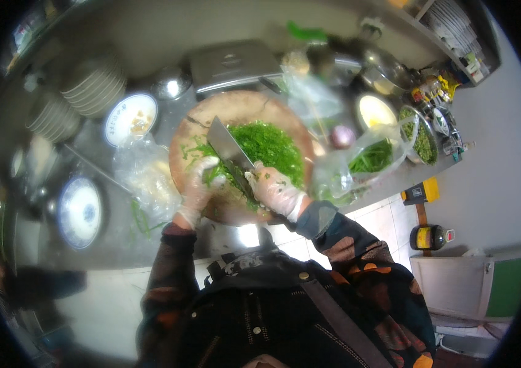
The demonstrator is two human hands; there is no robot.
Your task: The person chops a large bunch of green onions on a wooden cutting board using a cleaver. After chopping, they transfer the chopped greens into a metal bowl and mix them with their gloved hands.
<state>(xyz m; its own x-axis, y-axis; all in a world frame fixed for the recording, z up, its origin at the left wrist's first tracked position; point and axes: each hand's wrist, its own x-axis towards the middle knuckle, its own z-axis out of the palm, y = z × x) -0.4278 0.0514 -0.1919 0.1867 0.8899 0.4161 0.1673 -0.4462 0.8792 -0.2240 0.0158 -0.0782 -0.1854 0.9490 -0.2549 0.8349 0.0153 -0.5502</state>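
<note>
Both my hands wear clear plastic gloves over a round wooden chopping block [246,101]. My right hand [276,188] grips a cleaver [230,145], whose broad blade points up and to the left across the block. A pile of finely chopped green herbs or scallions [267,147] lies to the right of the blade. Longer green pieces [200,149] are on the left side. My left hand [200,188] is at the block's lower left edge, fingers curved beside the greens left of the blade; whether it pinches any is unclear.
Left of the block are a plastic bag [143,172], a plate with crumbs [130,120], a blue-rimmed plate [80,212] and stacked bowls [95,87]. To the right lie a red onion [342,136], a bag of greens [371,156] and a bowl of chopped greens [421,138]. Behind stands a lidded metal container [235,64].
</note>
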